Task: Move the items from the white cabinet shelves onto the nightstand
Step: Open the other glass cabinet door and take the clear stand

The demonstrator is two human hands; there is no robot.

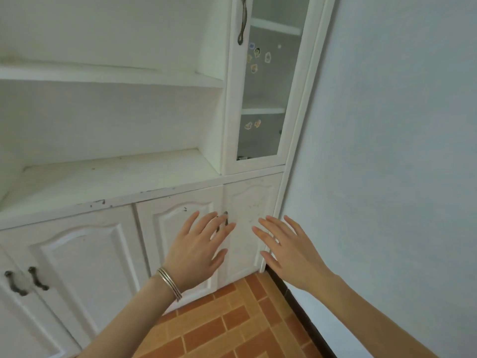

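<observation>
Both hands hang in front of the white cabinet [111, 182], palms down and holding nothing. The left hand [198, 250], a bracelet [170, 282] on its wrist, spreads its fingers near a lower door handle [226, 218]. The right hand [286, 250], fingers spread, hangs just right of it. The open shelves [103, 76] show no items.

we see the white cabinet [111, 182] with two open shelves, the lower shelf [103, 177] chipped along its front edge, the upper shelf [108, 76] above it, both bare.
</observation>
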